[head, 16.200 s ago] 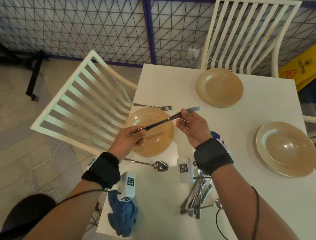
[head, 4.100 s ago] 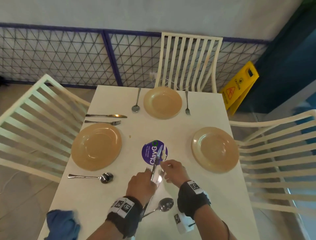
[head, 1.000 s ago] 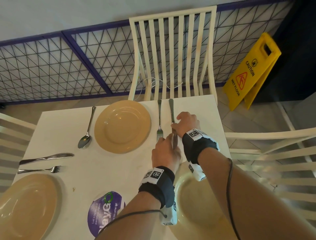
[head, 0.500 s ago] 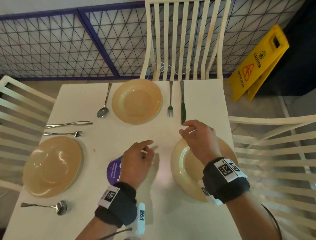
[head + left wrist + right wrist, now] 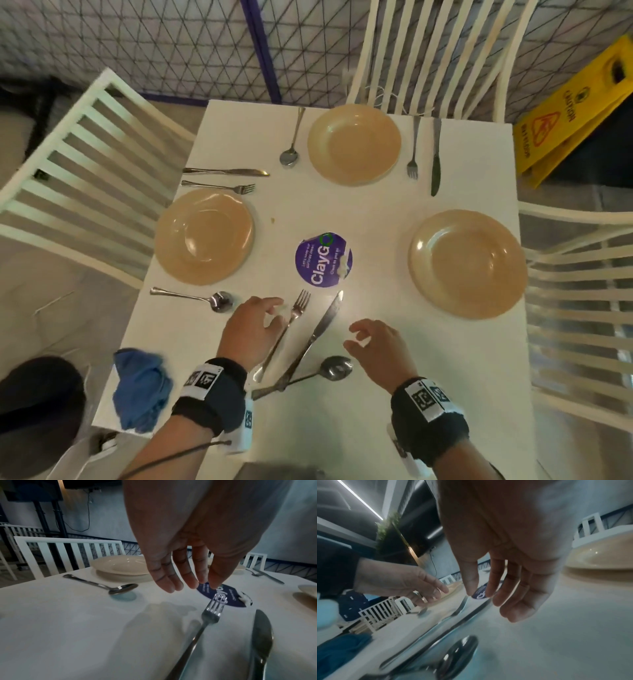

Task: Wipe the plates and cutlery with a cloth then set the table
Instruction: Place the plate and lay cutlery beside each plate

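Three tan plates stand on the white table point(image 5: 394, 428): left point(image 5: 203, 236), far point(image 5: 354, 144) and right point(image 5: 467, 263). The left and far plates each have a spoon, fork and knife beside them. Near the front edge lie a loose fork point(image 5: 289, 329), knife point(image 5: 320, 334) and spoon point(image 5: 335, 367), their handles crossing. My left hand point(image 5: 274, 311) hovers open just left of the fork point(image 5: 211, 612), holding nothing. My right hand point(image 5: 356, 334) hovers open right of the knife, above the spoon point(image 5: 453, 655), also empty. The blue cloth point(image 5: 142, 387) lies crumpled at the front left corner.
A round purple sticker point(image 5: 323, 263) marks the table's middle. White slatted chairs stand at the left point(image 5: 85, 164), far point(image 5: 435, 51) and right point(image 5: 579, 308) sides. A yellow caution sign point(image 5: 575, 113) stands on the floor at the far right, and a mesh fence runs behind.
Both hands have drawn back from the far right setting, where a knife now lies beside the fork, to the loose cutlery at the front edge. Both are empty.
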### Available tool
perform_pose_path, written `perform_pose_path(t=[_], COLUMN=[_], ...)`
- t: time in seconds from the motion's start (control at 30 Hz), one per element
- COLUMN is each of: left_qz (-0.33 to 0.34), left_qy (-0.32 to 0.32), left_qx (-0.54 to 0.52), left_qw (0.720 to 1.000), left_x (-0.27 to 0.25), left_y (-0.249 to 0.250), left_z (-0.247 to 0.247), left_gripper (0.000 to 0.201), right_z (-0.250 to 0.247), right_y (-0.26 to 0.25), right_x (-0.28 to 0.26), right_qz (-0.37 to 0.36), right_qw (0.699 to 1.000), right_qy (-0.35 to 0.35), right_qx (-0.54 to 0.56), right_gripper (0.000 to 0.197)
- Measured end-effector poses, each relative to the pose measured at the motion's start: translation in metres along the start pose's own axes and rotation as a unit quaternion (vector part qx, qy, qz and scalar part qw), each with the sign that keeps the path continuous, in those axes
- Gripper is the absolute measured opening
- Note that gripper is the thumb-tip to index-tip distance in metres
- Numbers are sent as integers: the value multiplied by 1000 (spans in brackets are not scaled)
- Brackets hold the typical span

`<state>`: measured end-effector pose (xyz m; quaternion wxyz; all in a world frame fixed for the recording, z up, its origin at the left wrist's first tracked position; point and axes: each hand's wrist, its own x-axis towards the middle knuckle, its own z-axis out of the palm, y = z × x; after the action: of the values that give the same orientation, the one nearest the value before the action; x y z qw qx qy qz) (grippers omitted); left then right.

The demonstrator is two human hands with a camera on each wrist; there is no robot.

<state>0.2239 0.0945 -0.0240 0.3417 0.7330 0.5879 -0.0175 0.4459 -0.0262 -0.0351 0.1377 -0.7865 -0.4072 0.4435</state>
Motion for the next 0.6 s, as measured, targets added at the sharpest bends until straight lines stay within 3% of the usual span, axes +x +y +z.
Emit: perform_pose_path(t=[0.17,0.6], left_qz=[5,123], left_qy=[-63,-156], left_qx=[28,83], left_qw=[998,977], left_x=[-28,-37], left_y=[-29,-42], left_z=[2,5], left_gripper=[31,27], right_z=[37,75], right_y=[-3,-7], right_x=[-19,-36], right_qz=[51,150], right_qw=[998,977], right_qy=[27,127], right_qx=[-15,82], right_gripper=[28,19])
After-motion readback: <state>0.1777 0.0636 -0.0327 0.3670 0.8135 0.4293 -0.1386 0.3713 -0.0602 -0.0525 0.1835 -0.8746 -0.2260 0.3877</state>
